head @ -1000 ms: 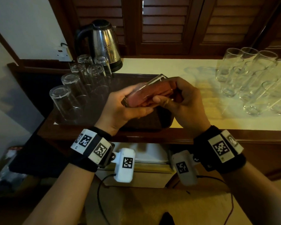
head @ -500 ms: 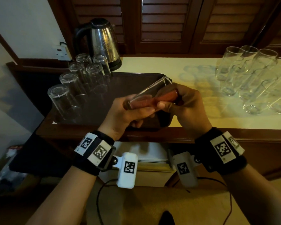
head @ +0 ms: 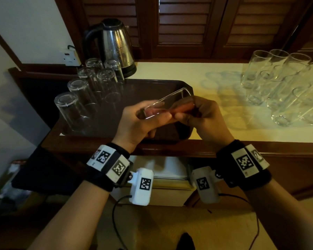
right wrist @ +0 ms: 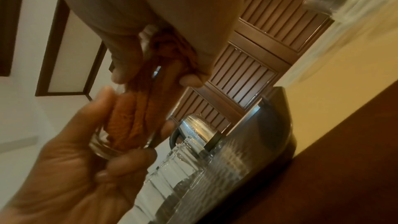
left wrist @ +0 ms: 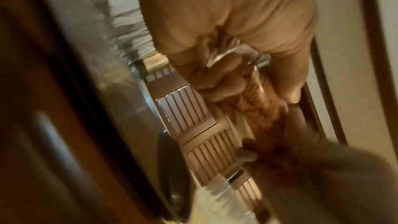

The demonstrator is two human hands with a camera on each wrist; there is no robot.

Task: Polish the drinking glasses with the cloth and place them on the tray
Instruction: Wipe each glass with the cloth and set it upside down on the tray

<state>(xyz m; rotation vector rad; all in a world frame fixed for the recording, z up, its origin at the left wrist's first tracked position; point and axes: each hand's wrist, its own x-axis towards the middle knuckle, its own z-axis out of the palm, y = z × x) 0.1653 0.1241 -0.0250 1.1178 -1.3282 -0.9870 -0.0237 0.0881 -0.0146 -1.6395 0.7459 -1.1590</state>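
While gripped at its base by the left hand [head: 141, 121], the glass [head: 168, 103] lies tilted over the tray [head: 152, 87], mouth toward the right hand [head: 204, 118], which pinches the orange cloth [right wrist: 137, 118] stuffed inside; no legible writing.

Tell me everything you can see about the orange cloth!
The orange cloth looks soft and ribbed, like a knit or terry rag. It is bunched up and stuffed inside a clear drinking glass held sideways over the tray. The left hand holds the glass's base end, and the right hand grips the cloth's outer end at the glass's mouth.
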